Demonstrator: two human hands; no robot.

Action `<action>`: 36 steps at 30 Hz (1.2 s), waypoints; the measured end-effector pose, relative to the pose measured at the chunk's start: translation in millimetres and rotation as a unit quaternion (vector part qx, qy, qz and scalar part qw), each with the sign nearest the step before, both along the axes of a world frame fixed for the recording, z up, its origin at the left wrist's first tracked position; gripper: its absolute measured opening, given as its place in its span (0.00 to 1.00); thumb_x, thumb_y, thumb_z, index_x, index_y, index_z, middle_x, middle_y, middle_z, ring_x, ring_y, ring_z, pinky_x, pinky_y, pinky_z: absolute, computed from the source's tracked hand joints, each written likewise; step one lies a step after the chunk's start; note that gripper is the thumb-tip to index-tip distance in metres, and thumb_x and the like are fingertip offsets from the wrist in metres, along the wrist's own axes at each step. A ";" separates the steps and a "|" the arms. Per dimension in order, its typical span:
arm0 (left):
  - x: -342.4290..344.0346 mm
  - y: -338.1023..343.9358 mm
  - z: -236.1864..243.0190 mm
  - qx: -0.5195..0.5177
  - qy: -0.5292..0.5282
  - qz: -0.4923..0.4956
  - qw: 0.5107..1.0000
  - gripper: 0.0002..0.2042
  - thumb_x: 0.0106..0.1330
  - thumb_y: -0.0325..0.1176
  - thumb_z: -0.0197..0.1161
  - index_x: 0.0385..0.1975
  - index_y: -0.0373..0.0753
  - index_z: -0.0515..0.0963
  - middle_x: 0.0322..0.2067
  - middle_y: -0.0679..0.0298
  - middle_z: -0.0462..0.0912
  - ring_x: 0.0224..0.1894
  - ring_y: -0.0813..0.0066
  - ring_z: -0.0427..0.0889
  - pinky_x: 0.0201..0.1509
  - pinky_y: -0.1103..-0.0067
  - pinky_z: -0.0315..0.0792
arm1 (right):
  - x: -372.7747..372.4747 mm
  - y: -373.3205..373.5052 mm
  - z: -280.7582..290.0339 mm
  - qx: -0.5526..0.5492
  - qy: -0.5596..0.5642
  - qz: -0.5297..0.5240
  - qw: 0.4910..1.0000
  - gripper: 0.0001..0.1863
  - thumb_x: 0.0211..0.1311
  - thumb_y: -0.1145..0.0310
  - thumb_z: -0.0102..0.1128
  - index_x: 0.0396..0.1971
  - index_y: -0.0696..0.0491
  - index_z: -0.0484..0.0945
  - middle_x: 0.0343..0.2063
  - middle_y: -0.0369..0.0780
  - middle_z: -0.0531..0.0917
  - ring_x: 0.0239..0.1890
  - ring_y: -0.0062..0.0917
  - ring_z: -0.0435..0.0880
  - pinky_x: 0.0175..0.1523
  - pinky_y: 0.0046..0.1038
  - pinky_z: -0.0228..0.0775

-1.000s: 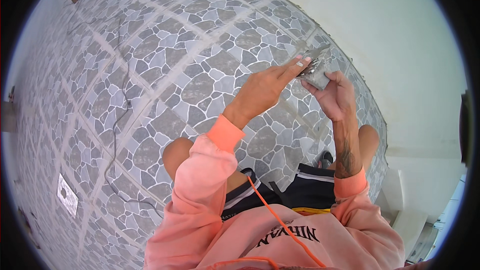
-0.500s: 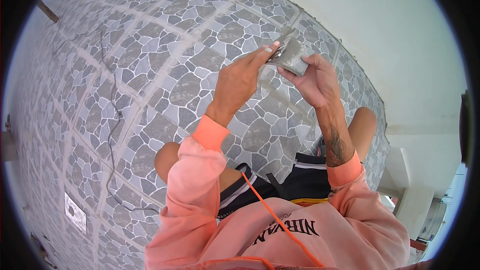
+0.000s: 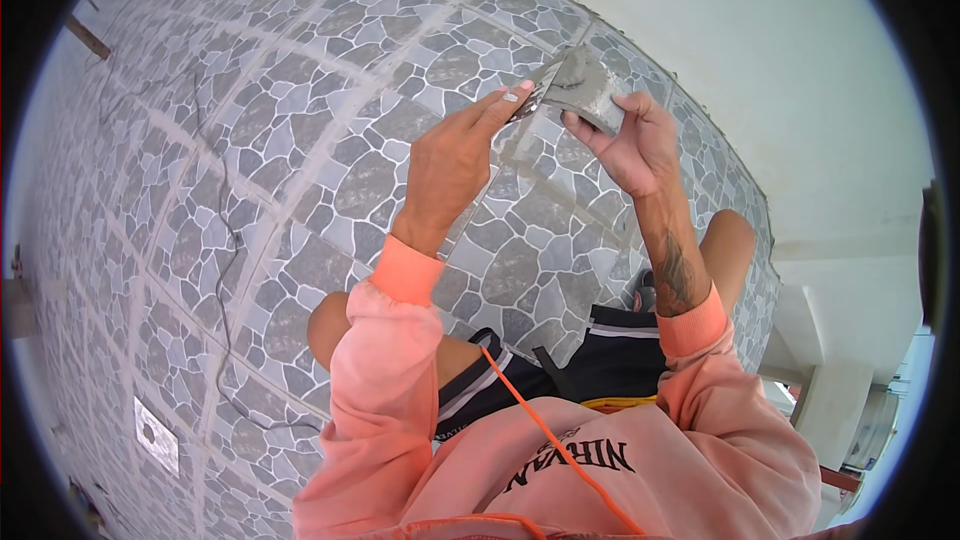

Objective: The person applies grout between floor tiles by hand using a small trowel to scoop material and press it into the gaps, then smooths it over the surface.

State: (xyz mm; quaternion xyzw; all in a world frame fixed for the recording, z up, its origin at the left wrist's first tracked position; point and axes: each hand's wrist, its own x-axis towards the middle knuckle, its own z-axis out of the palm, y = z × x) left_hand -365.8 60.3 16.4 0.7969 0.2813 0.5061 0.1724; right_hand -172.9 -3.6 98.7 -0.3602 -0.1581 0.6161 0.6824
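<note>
My left hand (image 3: 450, 162) grips a thin metal scraper (image 3: 527, 102), its fingers closed along the speckled blade. The blade touches a grey, curved square piece (image 3: 592, 98) coated with wet-looking grey paste; whether it is a second blade or another plate I cannot tell. My right hand (image 3: 637, 150) holds that square piece at its lower right corner between thumb and fingers. Both are raised above the grey stone-patterned floor (image 3: 510, 240), in front of my bent knees.
A pale wall (image 3: 780, 110) curves along the right, with white structures at lower right. A dark cord (image 3: 230, 290) snakes across the floor on the left. A square metal plate (image 3: 157, 435) lies at lower left, and a wooden post (image 3: 88, 37) stands at upper left.
Both hands have moved left and upward in the view with the tool and grey piece. More of the piece's paste-covered face now shows.
</note>
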 end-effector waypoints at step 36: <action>-24.2 2.4 20.5 -0.555 -0.458 -0.284 0.633 0.15 0.69 0.31 0.50 0.54 0.38 0.69 0.39 0.66 0.79 0.34 0.79 0.79 0.30 0.78 0.73 | 45.4 -2.2 -5.5 0.240 -0.874 0.141 0.399 0.29 0.49 0.87 0.47 0.55 0.56 0.70 0.54 0.44 0.74 0.58 0.38 0.71 0.61 0.38 0.65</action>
